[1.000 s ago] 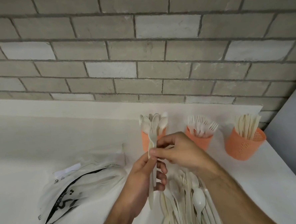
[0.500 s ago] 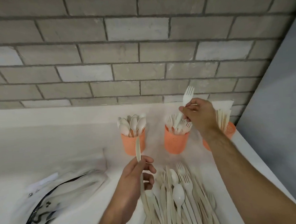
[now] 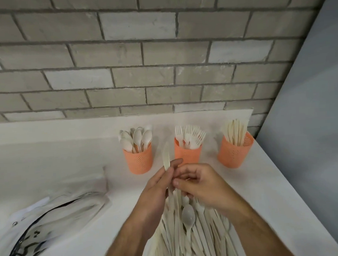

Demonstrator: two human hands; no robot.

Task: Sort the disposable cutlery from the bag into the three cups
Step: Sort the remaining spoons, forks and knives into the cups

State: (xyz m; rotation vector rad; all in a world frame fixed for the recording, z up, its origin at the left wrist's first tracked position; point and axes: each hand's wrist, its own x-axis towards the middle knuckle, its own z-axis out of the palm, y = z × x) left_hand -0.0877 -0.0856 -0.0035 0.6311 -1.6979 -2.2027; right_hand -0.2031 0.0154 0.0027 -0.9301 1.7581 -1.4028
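Note:
Three orange perforated cups stand in a row at the back of the white counter: the spoon cup, the fork cup and the knife cup. A heap of loose cream cutlery lies at the near edge under my forearms. My left hand holds a cream knife upright, its tip in front of the gap between the spoon and fork cups. My right hand has come against it, curled fingertips pinching the knife's shaft just below my left thumb.
The clear plastic bag with black print lies flattened at the left. A brick wall rises behind the counter. A grey panel stands along the counter's right edge, close to the knife cup.
My right hand left a fork in the fork cup and came back to my left hand. My left hand still holds the knife upright, now raised a little.

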